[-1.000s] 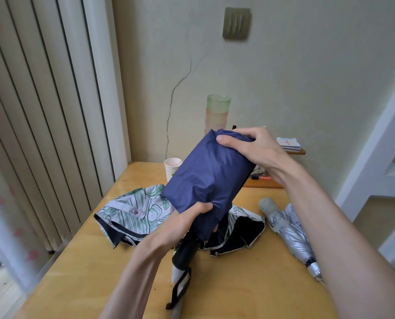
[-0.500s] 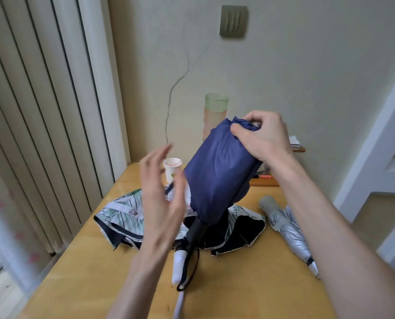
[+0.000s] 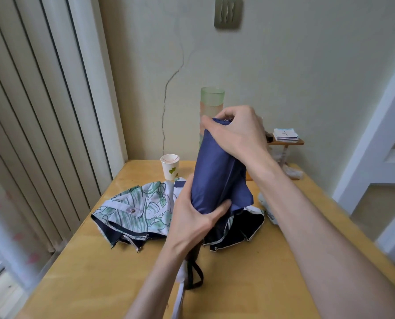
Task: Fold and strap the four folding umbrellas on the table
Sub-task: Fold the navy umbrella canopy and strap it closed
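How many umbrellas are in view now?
3. A navy umbrella, gripped by the left hand low and the right hand at its top; a leaf-print umbrella loose on the table beneath it; a silver umbrella mostly hidden behind the right forearm. A fourth may be hidden.

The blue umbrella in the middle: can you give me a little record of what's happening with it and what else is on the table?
held item: blue umbrella, canopy gathered, roughly upright above the table
left hand: grips the lower canopy
right hand: grips the top end
handle end: black wrist loop hangs below the left hand
lying on table: leaf-print umbrella, loose and not folded
behind it: paper cup, upright
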`<state>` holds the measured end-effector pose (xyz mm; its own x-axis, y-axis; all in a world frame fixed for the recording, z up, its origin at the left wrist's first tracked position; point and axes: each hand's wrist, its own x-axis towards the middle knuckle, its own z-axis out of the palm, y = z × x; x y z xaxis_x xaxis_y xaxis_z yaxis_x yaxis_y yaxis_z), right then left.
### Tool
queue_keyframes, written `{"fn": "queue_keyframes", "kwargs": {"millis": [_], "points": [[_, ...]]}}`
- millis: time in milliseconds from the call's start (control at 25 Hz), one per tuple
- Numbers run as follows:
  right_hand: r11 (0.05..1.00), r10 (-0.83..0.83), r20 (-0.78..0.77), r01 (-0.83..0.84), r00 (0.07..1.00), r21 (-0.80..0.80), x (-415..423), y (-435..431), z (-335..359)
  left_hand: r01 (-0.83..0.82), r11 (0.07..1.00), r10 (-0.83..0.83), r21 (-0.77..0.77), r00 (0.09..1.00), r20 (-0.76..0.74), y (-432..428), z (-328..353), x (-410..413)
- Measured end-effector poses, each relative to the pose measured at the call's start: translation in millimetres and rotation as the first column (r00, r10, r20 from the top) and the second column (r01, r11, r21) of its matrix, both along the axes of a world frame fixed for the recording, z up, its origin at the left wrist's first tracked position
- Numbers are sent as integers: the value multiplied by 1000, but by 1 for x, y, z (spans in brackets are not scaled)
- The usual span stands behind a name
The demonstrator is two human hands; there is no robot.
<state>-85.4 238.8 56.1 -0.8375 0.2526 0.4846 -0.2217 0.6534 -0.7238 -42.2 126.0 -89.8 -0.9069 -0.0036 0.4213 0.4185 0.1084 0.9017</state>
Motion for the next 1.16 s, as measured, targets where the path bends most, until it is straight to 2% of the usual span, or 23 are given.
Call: {"fn": "queue_keyframes", "kwargs": {"millis": [80,160,240,320,400,560,720,800,880,960,1000,1040,1160], "points": [[988,148,1,-148,989,-32,-5,6,-6,25,993,-38,116,993,112,-4,2,-1],[907,391,23,-381,920,-179,-3,15,-16,17,967,-72,254,976,207,-7,4,-1],[843,508,-3,-498,861,-202,-3,23,-34,-11,941,-88,338,957,278,-8,7,1],[853,488,-60,-490,871,-180,-6,29,-58,-9,936,-107,353,946,307,-10,9,1],[842,439,-125,-456,890,-289,-5,33,-76,4,937,-126,349,937,326,-15,8,-1],[719,393,-213,-443,895,-535,-2,46,-87,48,954,-156,297,923,353,-32,5,-6],[636,414,-221,-455,883,-624,6,52,-94,20,942,-175,336,882,437,-37,6,-9],[652,461,-185,-473,868,-593,17,55,-100,-2,923,-182,385,879,440,-36,6,-10],[722,541,-105,-524,835,-451,30,60,-107,-53,917,-134,395,892,431,-36,6,-11],[799,596,59,-585,801,-138,39,60,-115,-92,909,-99,407,901,423,-36,6,-13],[817,573,93,-576,814,15,40,57,-119,-100,906,-90,412,904,419,-37,5,-13],[837,533,65,-537,843,102,37,54,-123,-105,905,-85,413,905,417,-36,6,-13],[928,371,-162,-360,914,95,26,44,-133,-101,903,-78,419,918,389,-35,6,-12]]}}
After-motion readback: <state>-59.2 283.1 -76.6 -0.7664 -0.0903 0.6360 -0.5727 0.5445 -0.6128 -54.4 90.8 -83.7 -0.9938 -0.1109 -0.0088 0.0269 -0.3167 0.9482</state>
